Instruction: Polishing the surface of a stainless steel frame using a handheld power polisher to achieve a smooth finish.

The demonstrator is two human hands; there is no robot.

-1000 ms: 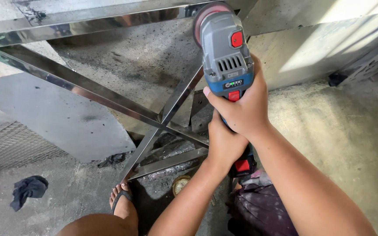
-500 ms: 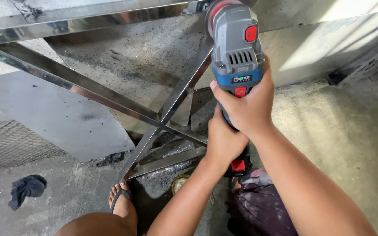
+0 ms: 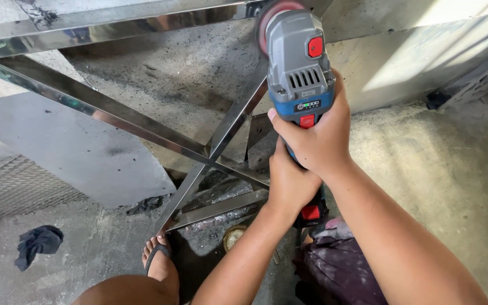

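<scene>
Both-handed: right hand (image 3: 314,141) above left hand (image 3: 290,183), gripping grinder (image 3: 297,62).

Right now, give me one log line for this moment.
right hand: grips grinder | left hand: grips its handle | disc on steel frame

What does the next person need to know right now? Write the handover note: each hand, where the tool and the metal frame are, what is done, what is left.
Right hand: wrapped around the body of the grey and blue angle grinder, just below its vents.
Left hand: gripping the grinder's rear handle, lower down, near the red battery end.
Grinder: held with its disc end up against the shiny steel frame, where the top bar meets a diagonal.
Frame: crossed polished bars over a concrete floor; a foot in a sandal stands by its lower end, a dark rag lies to the left.
Done: bars look bright already.
Left: cannot tell how much of the joint remains.
</scene>
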